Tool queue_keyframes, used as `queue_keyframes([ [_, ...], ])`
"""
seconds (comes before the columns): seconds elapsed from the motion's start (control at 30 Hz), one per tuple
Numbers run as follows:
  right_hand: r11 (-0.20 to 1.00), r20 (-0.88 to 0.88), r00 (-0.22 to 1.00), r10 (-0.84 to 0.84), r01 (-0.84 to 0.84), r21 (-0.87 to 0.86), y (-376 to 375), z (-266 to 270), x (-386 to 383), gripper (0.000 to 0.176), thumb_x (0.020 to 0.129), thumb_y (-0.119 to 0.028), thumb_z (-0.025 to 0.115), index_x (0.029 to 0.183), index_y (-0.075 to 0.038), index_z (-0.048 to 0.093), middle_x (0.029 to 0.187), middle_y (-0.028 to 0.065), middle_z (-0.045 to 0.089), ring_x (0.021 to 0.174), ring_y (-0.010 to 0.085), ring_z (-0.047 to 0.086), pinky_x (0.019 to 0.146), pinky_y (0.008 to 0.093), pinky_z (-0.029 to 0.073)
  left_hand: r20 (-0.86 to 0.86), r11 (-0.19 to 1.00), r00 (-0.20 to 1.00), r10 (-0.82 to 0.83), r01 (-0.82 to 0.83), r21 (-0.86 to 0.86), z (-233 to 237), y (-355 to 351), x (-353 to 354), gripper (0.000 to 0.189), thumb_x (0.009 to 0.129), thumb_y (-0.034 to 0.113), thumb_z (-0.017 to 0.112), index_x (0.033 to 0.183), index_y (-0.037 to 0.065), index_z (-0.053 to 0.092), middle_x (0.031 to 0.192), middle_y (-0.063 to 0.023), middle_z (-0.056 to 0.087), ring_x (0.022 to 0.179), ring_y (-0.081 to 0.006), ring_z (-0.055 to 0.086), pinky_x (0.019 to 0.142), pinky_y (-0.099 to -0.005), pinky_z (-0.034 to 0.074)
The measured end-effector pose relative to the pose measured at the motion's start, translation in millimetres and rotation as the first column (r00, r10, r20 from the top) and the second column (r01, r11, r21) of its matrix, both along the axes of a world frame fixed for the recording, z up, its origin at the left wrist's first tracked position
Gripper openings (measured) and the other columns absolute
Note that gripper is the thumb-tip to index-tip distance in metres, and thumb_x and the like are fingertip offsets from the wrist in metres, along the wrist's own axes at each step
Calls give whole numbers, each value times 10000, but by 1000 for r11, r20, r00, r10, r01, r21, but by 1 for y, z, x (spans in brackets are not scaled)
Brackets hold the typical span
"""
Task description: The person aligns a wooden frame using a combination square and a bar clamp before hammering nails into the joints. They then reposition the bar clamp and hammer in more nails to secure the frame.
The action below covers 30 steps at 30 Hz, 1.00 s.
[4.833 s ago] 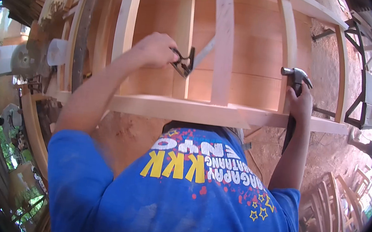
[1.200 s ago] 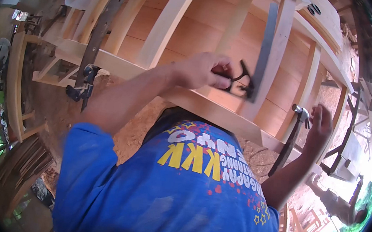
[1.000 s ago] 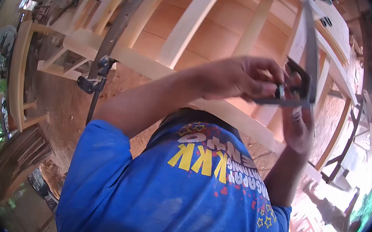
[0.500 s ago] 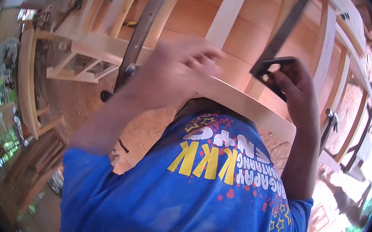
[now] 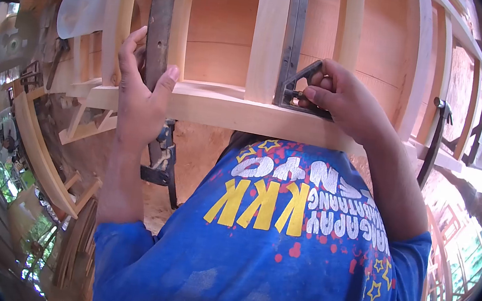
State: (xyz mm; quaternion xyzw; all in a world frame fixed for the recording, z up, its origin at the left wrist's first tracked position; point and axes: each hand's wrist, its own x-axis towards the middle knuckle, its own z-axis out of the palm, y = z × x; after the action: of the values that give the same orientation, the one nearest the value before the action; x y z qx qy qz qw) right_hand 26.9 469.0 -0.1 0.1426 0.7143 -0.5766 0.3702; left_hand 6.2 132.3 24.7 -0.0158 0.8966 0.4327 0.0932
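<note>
My right hand grips a combination square by its dark head, thumb and fingers closed on it. The head rests against the front wooden rail, and its long blade runs along the right edge of a pale wooden slat. On the left, a bar clamp's dark, holed metal bar crosses the frame. My left hand is around that bar, thumb on its right side and fingers on its left. Below the rail hangs the clamp's screw end.
More upright slats stand to the right, with brown panels behind them. A claw hammer hangs at the right. Left are a translucent white piece and a long curved-looking timber frame.
The square has turned from slanted and raised to upright against the rail and slat. My left hand has moved left from mid-air onto the clamp's bar. The view has shifted.
</note>
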Motion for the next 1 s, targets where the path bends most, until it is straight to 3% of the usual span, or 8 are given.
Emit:
queue_keyframes([
  [0.33,998,-38,998,-51,49,-32,-4,-5,5,153,1011,-103,668,1014,23,580,847,84,704,843,154,723,729,309,523,-4,1000,1000,14,-14,27,2,2,0,707,995,161,709,1567,87,301,1369,-174,559,1214,-227,583,1070,-398,449],
  [0.53,994,-86,993,80,-72,87,-2,0,-2,156,995,-91,679,985,21,571,839,89,697,803,157,708,715,314,523,30,999,999,14,-15,49,3,2,0,711,994,141,694,1576,83,289,1424,-162,507,1261,-236,554,1085,-402,441],
  [0.73,996,-100,993,62,-56,65,-3,-4,0,174,995,-100,683,990,33,571,873,111,724,818,169,696,724,328,532,62,997,998,18,-23,75,5,0,1,704,993,117,674,1581,97,287,1403,-149,526,1226,-225,556,1083,-400,440],
  [1.0,993,-74,994,81,-74,92,-8,8,-4,187,998,-119,684,1022,35,580,878,99,716,813,153,689,719,319,526,-34,999,999,-23,24,26,0,-3,-2,696,977,70,643,1573,104,285,1364,-183,565,1232,-258,577,1090,-422,445],
])
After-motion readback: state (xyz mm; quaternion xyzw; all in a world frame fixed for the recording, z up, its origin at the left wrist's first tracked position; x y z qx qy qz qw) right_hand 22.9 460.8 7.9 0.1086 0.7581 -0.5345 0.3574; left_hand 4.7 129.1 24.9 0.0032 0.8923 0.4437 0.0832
